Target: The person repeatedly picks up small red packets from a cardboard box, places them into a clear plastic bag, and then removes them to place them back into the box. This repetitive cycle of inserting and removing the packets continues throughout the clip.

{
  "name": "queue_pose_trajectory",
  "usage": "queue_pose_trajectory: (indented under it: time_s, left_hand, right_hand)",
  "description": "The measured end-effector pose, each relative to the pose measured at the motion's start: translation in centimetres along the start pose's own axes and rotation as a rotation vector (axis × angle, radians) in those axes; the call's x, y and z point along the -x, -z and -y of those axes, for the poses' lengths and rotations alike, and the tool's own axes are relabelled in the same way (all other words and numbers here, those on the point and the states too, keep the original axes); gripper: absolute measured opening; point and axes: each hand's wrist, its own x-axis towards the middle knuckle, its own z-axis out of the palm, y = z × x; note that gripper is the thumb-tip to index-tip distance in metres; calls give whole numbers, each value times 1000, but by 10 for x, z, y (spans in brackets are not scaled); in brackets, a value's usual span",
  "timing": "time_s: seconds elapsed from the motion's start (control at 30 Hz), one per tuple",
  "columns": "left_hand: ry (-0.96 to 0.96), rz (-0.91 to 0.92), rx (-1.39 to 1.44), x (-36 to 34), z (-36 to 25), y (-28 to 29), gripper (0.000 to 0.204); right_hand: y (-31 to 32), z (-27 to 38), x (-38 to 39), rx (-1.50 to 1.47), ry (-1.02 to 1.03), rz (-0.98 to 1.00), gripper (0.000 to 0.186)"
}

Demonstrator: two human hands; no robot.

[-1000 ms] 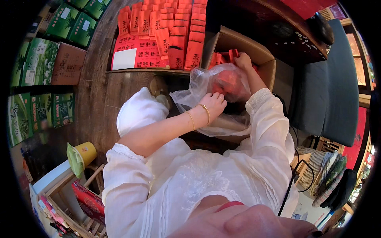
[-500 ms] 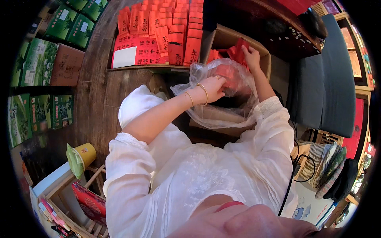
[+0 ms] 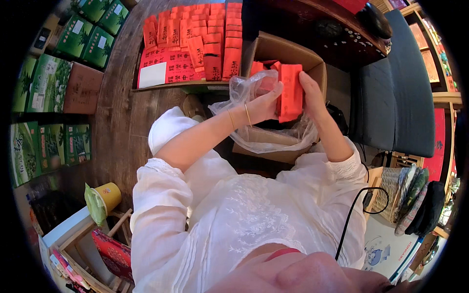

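Between my two hands stand red paper packets (image 3: 291,93), pressed upright together in a small stack. My left hand (image 3: 266,105), with bracelets at the wrist, closes on their left side. Against their right side my right hand (image 3: 312,94) is closed too. Just below them is a clear plastic bag (image 3: 261,140), draped over the near side of an open cardboard box (image 3: 312,54). More red packets (image 3: 259,67) show inside that box, partly hidden by the bag. To its left, a wide shallow box (image 3: 152,74) holds several rows of red packets with dark lettering.
Green cartons (image 3: 51,83) and a brown carton (image 3: 83,89) are stacked at the left. A yellow bin (image 3: 108,194) with a green liner stands near a wooden rack. A dark wooden table (image 3: 312,22) rises behind the box, and a grey cushioned seat (image 3: 410,88) lies to the right.
My right hand has come up and left from inside the cardboard box with red packets. Both hands now meet around the packets above the bag, where the left hand was reaching into the plastic.
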Motion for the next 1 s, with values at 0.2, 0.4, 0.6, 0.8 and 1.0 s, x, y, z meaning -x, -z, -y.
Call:
queue_pose_trajectory:
  time_s: [0.2, 0.4, 0.6, 0.8, 1.0]
  left_hand:
    - [-85, -76, -133, 8, 0, -8, 54]
    - [-213, -195, -436, -7, 16, 32, 39]
    - [-226, -228, -223, -8, 16, 38, 32]
    - [-201, -251, -450, 2, -5, 20, 30]
    - [-176, -244, -458, 0, -2, 27, 30]
  right_hand:
    - [-8, 7, 16, 324, 379, -32, 40]
    - [4, 18, 30, 886, 735, 3, 46]
    - [28, 14, 26, 1038, 759, 132, 40]
    - [13, 27, 33, 736, 605, 108, 47]
    - [25, 24, 31, 755, 564, 171, 38]
